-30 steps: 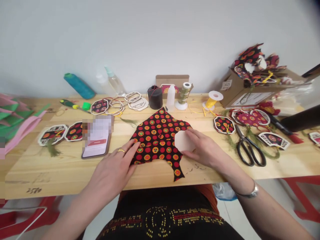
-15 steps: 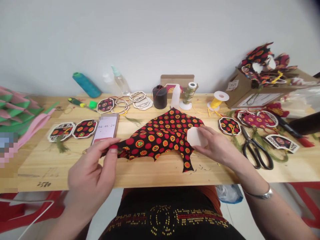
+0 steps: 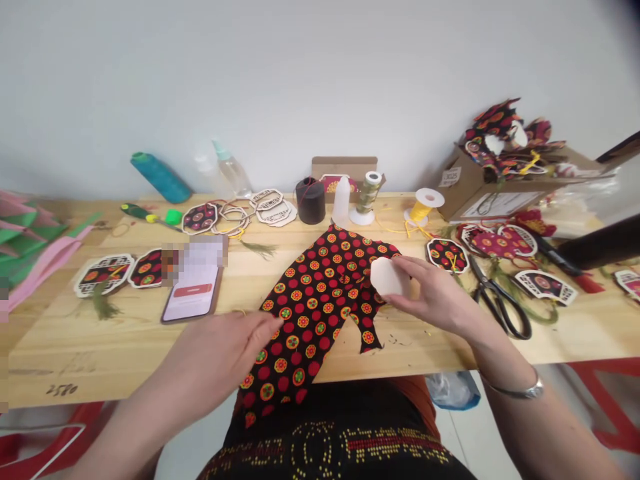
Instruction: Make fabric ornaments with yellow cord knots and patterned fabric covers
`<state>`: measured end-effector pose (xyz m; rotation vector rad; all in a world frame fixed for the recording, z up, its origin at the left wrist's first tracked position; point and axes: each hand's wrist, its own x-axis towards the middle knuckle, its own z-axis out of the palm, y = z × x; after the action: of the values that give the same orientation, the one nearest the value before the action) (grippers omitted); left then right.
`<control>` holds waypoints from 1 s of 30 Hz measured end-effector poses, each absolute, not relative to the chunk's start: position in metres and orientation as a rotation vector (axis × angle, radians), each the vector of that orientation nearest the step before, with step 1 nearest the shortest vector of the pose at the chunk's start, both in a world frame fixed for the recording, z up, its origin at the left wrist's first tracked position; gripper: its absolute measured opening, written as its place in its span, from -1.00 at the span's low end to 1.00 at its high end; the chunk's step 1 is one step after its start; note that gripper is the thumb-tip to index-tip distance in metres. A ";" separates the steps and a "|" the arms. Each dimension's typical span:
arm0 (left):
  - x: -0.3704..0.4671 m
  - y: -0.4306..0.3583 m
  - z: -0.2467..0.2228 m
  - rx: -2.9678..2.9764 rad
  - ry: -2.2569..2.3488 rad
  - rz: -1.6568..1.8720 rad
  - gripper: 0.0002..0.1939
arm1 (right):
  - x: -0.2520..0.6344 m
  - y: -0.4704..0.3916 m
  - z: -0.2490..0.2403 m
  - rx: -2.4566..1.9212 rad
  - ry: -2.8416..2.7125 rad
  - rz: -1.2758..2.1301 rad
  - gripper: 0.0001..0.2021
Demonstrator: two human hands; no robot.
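Head view, right fingers (image 3: pixel 411 267): half open, spanning the white card (image 3: pixel 386 279) at its right side
Left fingers (image 3: pixel 264 328): curled at the patterned cloth (image 3: pixel 313 293) (grip hidden, cannot tell)
Patterned cloth: bunched by the card, front corner past the desk (image 3: pixel 115 360) edge; smoothing flat should help
Phone (image 3: pixel 193 290): near left, may snag sweeps
Scissors (image 3: pixel 492 289): farther right

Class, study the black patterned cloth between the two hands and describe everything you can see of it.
The black patterned cloth looks like thin fabric, printed with red dots and round orange-and-yellow flowers, some green-centred. Its outline is irregular, with a narrow strip pointing towards the wearer. It slants across the wooden table, rumpled at the right, its lower-left end reaching past the front edge. The left hand overlaps its left side; the white octagonal piece overlaps its right.
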<state>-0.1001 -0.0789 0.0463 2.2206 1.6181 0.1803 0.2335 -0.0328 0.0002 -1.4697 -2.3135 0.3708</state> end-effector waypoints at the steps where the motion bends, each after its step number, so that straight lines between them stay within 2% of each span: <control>1: -0.095 -0.073 0.046 2.227 1.725 0.165 -0.60 | 0.235 -0.033 0.003 -1.454 -2.263 0.392 -0.51; 7: -0.073 -0.017 0.011 2.331 1.933 0.260 -0.57 | 0.231 -0.042 0.009 -1.394 -2.256 0.551 -0.48; 12: -0.065 0.002 -0.008 2.312 1.742 0.330 -0.81 | 0.224 -0.054 0.013 -1.380 -2.412 0.525 -0.50; 14: -0.060 -0.003 -0.005 2.170 1.649 0.467 -0.83 | 0.224 -0.059 0.016 -1.362 -2.454 0.572 -0.50; 18: -0.052 -0.014 0.004 1.516 1.490 0.718 -0.70 | 0.226 -0.063 0.020 -1.364 -2.499 0.635 -0.48; 22: -0.054 -0.015 0.007 0.859 1.194 0.717 -0.63 | 0.228 -0.064 0.019 -1.363 -2.502 0.676 -0.45; 30: -0.064 -0.015 0.014 0.661 1.152 0.841 -0.68 | 0.236 -0.065 0.025 -1.317 -2.476 0.797 -0.43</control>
<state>-0.0635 -0.0146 0.0141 0.6605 1.1523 0.8413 0.2361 -0.0653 0.0245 -1.3168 -2.4756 0.7967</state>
